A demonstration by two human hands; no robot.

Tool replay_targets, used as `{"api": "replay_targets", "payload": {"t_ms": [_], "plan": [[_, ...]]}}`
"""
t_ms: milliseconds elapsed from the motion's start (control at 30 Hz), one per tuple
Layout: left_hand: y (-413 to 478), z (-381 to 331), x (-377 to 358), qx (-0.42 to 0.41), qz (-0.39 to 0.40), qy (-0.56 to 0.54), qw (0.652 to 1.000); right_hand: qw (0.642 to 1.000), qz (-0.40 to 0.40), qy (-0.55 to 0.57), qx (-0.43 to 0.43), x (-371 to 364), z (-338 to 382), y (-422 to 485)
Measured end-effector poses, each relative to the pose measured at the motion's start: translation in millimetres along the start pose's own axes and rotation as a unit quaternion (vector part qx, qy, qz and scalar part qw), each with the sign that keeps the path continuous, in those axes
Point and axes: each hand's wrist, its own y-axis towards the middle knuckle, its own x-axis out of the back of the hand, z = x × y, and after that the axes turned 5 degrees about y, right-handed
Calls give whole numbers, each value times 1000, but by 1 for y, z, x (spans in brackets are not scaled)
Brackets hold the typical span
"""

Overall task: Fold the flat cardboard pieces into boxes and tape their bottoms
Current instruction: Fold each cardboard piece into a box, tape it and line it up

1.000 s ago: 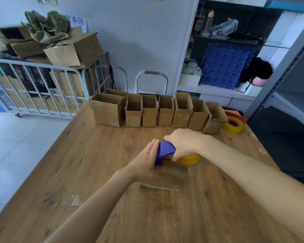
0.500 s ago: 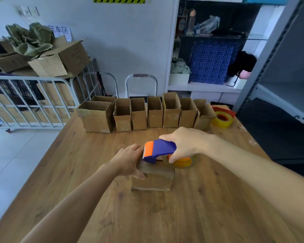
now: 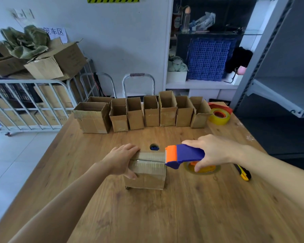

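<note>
One box (image 3: 147,179) between left hand (image 3: 123,158) and right hand (image 3: 212,151)

A: Box status?
B: Small brown box (image 3: 147,178) mid-table, standing w/ closed flaps up. Clear tape strip (image 3: 150,160) runs along the top seam, left to right
A: Dispenser?
B: Blue tape dispenser (image 3: 186,154), orange front. Front end sits at the box's top right edge, and its roll (image 3: 203,168) is low, just right of the box
A: Others?
B: Row of boxes (image 3: 151,114) at far table edge, open tops up, side by side. Bigger one (image 3: 92,121) at left end, rightmost one (image 3: 199,114) tilted. Yellow tape roll (image 3: 218,118) lies flat just beside that end
</note>
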Motion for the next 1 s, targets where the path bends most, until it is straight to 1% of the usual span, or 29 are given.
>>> {"api": "replay_targets", "payload": {"t_ms": [233, 300, 367, 467, 533, 833, 1000], "plan": [[0, 0, 1, 11, 9, -21, 1000, 1000, 0, 19, -3, -38, -7, 8], [-2, -4, 3, 9, 1, 8, 1000, 1000, -14, 25, -8, -44, -8, 9], [-2, -18, 1, -9, -16, 57, 998, 999, -27, 35, -12, -49, -10, 9], [1, -57, -15, -42, -30, 75, 996, 998, -30, 56, -22, -56, -11, 7], [5, -71, -25, -47, -36, 93, 994, 997, -32, 67, -22, -60, -11, 7], [3, -74, -22, -69, -15, 114, 991, 993, -30, 113, -26, -67, -25, -14], [1, -70, -25, -61, -8, 106, 992, 992, -35, 104, -61, -69, -47, -38]]}}
